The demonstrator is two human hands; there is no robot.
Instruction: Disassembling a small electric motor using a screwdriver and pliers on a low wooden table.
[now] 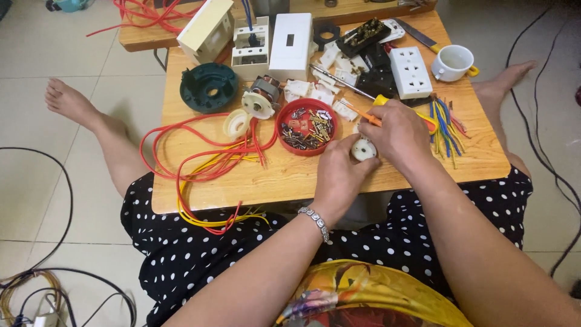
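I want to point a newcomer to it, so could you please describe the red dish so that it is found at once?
On the wooden table, look just left of the left hand. The red dish sits there, round and shallow, heaped with small screws and metal bits. It is the table's only red container; the red wires beside it are loose loops.

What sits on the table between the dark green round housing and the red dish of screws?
In the head view, the small motor lies between the green housing and red dish.

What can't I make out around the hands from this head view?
- Small white round part: mostly covered by left hand and right hand.
- Orange-handled screwdriver: handle hidden under right hand.
- Red dish contents: too small to identify.
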